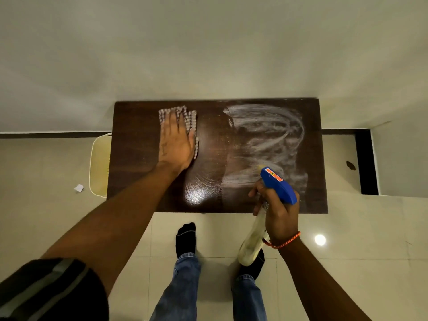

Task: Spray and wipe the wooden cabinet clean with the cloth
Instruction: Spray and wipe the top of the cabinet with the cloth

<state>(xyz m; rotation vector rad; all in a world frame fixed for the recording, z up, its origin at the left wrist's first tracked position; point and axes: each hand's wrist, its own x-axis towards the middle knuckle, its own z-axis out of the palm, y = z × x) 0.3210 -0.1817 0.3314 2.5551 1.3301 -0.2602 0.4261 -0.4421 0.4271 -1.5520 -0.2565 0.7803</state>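
On the wooden cabinet (143, 158) top, left hand (177, 141) is pressing cloth (188, 118) flat at 10 o'clock; right hand (276, 208) is gripping spray bottle (278, 184) at 4 o'clock. Wiping step; white smear (266, 140) at 2 o'clock probably needs wiping next.

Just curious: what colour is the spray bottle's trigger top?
Blue, with a small orange-red label, on the spray bottle; head view.

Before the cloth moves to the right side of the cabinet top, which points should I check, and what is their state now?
1. Cloth flat under left hand: ok.
2. Spray bottle gripped in right hand: ok.
3. White residue on cabinet top wiped away: not ok.
4. Wiping path clear: not ok, the bottle nozzle hangs over it.
5. Liquid left in bottle: cannot tell.
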